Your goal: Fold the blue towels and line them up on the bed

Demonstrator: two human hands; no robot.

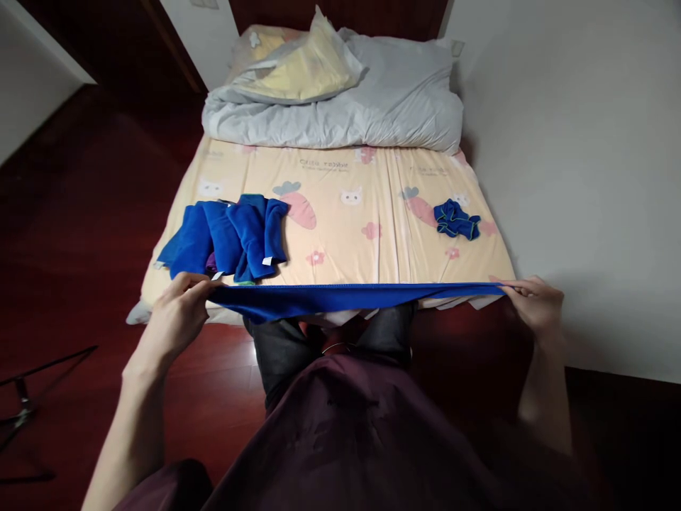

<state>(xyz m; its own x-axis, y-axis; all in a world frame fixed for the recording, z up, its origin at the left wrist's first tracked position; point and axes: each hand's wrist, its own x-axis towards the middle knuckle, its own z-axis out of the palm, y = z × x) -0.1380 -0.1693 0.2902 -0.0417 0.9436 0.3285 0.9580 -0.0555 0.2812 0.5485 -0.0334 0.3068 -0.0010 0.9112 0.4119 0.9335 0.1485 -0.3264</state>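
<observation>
A blue towel (330, 298) is stretched taut between my hands, its top edge running straight across above my knees at the foot of the bed. My left hand (181, 305) pinches its left corner, and my right hand (537, 301) pinches the right corner. The lower part of the cloth hangs out of clear view. Beyond my left hand, several folded blue towels (207, 234) lie overlapping on the bed, with a bit of purple cloth (211, 262) among them. A crumpled blue cloth with green edging (456, 218) rests at the bed's right side.
The bed (340, 241) has a pale yellow sheet printed with carrots and cats. A grey quilt (330, 128) and a bagged yellow item (308, 67) lie at its head. A white wall (596, 177) rises on the right; a black metal stand (24, 408) is on the floor at left.
</observation>
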